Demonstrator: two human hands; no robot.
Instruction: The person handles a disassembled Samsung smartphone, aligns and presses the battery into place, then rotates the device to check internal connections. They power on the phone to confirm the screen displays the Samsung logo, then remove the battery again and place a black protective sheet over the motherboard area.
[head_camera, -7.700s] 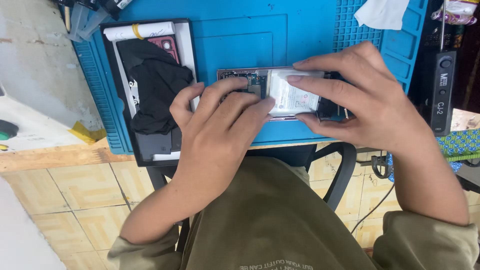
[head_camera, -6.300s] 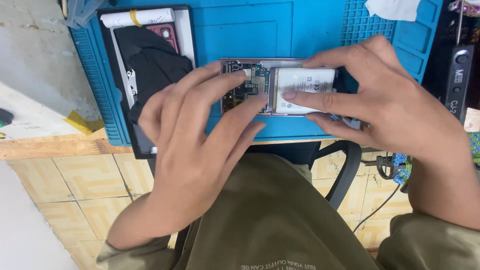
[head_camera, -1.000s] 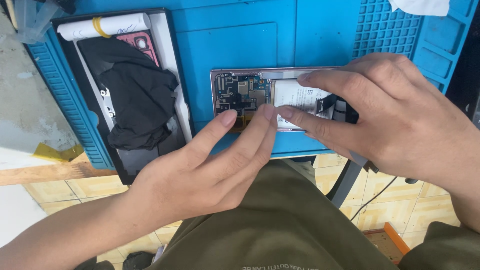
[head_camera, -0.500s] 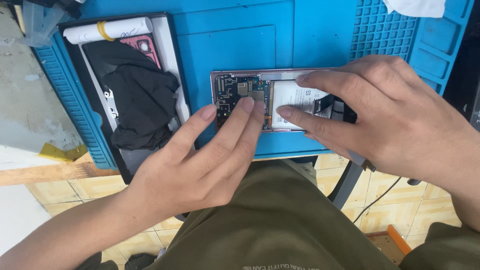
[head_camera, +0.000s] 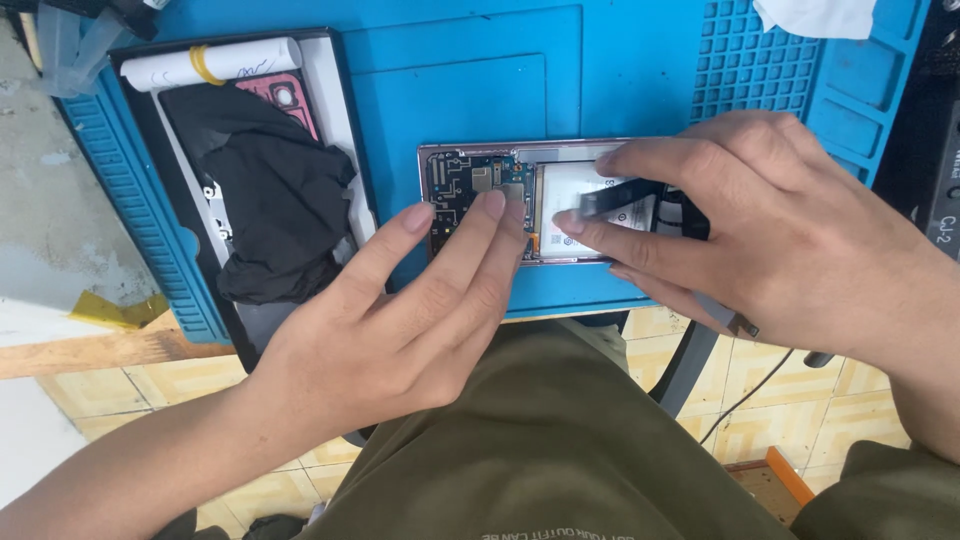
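Left hand (head_camera: 400, 320) presses flat fingertips on the opened phone (head_camera: 500, 195) while right hand (head_camera: 760, 230) pinches its black cable (head_camera: 625, 197).

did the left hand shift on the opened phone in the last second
Yes. The left hand slid its fingertips slightly up the opened phone, from its near edge onto the circuit board.
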